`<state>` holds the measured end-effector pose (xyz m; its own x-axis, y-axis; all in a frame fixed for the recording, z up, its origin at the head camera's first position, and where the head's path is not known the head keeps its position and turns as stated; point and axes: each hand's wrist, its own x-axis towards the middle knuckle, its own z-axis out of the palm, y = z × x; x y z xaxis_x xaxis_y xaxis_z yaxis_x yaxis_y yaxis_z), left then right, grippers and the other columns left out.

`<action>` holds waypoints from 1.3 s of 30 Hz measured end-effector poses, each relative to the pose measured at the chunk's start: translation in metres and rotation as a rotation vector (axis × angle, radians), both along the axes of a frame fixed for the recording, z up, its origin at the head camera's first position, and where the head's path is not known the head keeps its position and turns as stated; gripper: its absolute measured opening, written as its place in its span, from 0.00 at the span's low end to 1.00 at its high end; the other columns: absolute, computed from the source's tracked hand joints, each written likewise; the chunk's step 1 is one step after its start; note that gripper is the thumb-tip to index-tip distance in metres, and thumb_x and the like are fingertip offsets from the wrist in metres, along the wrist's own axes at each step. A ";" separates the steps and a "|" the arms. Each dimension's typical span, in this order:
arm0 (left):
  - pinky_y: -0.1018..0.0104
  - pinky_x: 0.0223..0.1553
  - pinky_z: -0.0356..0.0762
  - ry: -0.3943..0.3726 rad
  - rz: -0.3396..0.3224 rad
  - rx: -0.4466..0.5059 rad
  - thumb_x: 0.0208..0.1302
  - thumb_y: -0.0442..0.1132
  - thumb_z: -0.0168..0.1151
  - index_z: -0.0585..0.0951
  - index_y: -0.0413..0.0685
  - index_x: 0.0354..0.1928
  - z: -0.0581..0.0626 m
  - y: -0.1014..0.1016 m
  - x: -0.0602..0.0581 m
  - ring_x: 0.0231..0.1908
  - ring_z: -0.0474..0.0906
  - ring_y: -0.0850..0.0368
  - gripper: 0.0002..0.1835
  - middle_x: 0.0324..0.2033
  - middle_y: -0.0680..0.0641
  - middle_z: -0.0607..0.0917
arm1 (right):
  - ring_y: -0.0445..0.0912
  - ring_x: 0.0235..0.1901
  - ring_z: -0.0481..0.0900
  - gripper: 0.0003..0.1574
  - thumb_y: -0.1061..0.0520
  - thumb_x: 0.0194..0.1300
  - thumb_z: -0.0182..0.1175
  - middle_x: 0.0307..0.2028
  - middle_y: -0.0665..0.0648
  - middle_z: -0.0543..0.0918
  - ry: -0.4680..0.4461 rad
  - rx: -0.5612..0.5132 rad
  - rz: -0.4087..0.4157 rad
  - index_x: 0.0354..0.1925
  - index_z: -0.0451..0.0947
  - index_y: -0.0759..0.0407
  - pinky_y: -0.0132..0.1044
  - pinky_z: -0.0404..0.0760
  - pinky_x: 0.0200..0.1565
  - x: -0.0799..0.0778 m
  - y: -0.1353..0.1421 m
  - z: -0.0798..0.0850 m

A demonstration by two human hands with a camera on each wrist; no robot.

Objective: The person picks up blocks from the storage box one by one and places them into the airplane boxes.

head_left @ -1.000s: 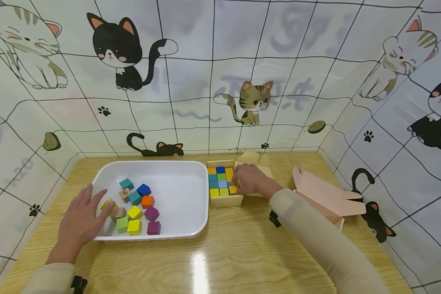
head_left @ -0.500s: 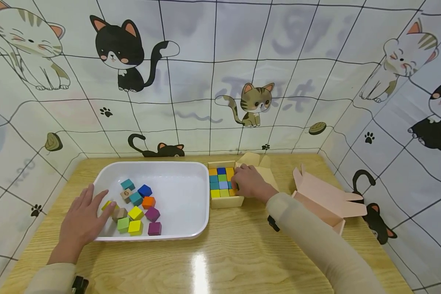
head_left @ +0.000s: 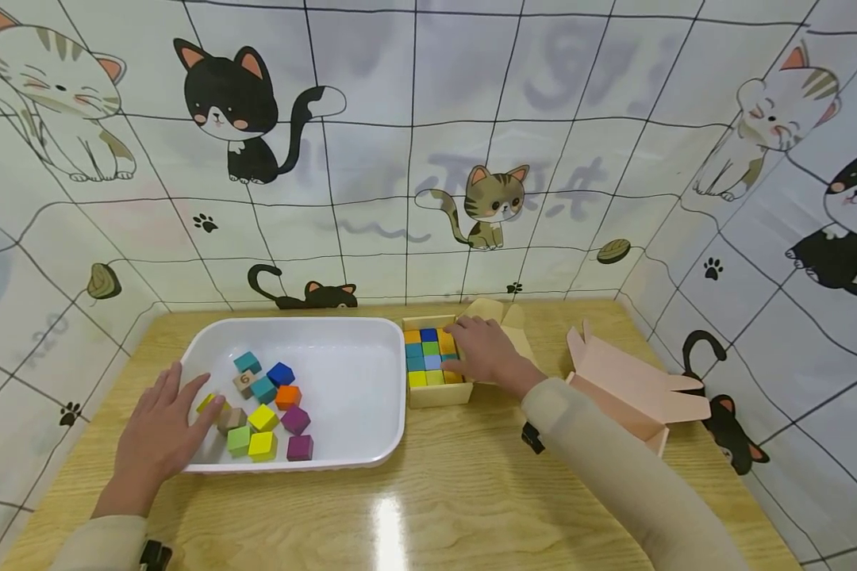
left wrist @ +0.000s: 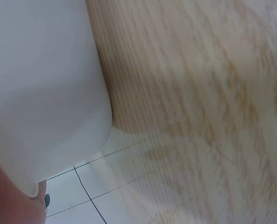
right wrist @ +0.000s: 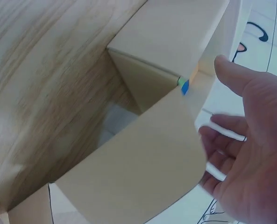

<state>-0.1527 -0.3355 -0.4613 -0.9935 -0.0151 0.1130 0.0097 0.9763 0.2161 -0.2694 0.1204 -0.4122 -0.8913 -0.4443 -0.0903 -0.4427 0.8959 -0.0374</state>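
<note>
White glossy tray (head_left: 360, 396): under splayed, empty left hand (head_left: 159, 432)
Cream cardboard box (head_left: 439, 397): multicoloured cubes (head_left: 432, 349) — under half-curled, empty right hand (head_left: 484, 349)
Woodgrain table (head_left: 464, 492): cat-print wall (head_left: 378, 174)

The head view is bright and fairly sharp: white glare streaks the table (head_left: 464, 500), a soft shadow lies beneath the right sleeve (head_left: 614, 468), and the gridded wall covering (head_left: 371, 174) looks stretched toward the edges. Both wrist views are dimmer and hazy, with shadows beside the white tray (left wrist: 49, 70) and cardboard box (right wrist: 171, 39).
</note>
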 end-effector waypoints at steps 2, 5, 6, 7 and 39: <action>0.35 0.64 0.40 -0.002 0.003 -0.001 0.66 0.63 0.36 0.61 0.40 0.65 -0.001 0.000 0.000 0.68 0.37 0.32 0.37 0.69 0.30 0.43 | 0.55 0.61 0.65 0.47 0.31 0.56 0.55 0.62 0.58 0.67 -0.013 0.003 -0.027 0.65 0.60 0.54 0.54 0.64 0.61 0.004 -0.002 0.000; 0.35 0.65 0.39 -0.004 0.006 -0.002 0.66 0.63 0.36 0.61 0.40 0.65 -0.002 0.000 0.001 0.68 0.38 0.32 0.37 0.69 0.30 0.43 | 0.55 0.64 0.62 0.54 0.26 0.55 0.50 0.66 0.59 0.62 -0.060 0.005 -0.072 0.68 0.54 0.57 0.54 0.62 0.62 0.011 -0.006 0.000; 0.35 0.65 0.39 -0.004 0.005 -0.002 0.66 0.63 0.36 0.61 0.40 0.64 -0.002 -0.001 0.001 0.68 0.37 0.32 0.37 0.69 0.30 0.43 | 0.55 0.65 0.60 0.56 0.24 0.55 0.48 0.67 0.59 0.60 -0.074 0.012 -0.082 0.68 0.52 0.58 0.53 0.61 0.63 0.013 -0.006 0.000; 0.35 0.65 0.38 -0.003 0.005 -0.003 0.66 0.63 0.36 0.61 0.40 0.64 -0.002 -0.001 0.001 0.68 0.37 0.32 0.37 0.69 0.30 0.43 | 0.55 0.66 0.58 0.59 0.23 0.54 0.48 0.68 0.60 0.58 -0.087 0.013 -0.089 0.69 0.50 0.59 0.53 0.61 0.63 0.015 -0.007 0.000; 0.35 0.65 0.39 0.007 0.000 -0.001 0.66 0.63 0.36 0.62 0.40 0.64 -0.002 0.000 -0.001 0.68 0.36 0.33 0.37 0.69 0.30 0.42 | 0.54 0.71 0.48 0.65 0.22 0.53 0.47 0.71 0.62 0.46 -0.189 0.023 -0.130 0.71 0.40 0.63 0.56 0.54 0.67 0.001 0.033 -0.007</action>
<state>-0.1537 -0.3356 -0.4631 -0.9927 -0.0153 0.1199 0.0108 0.9766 0.2146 -0.2686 0.1536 -0.4191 -0.9073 -0.3225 -0.2699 -0.3105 0.9466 -0.0873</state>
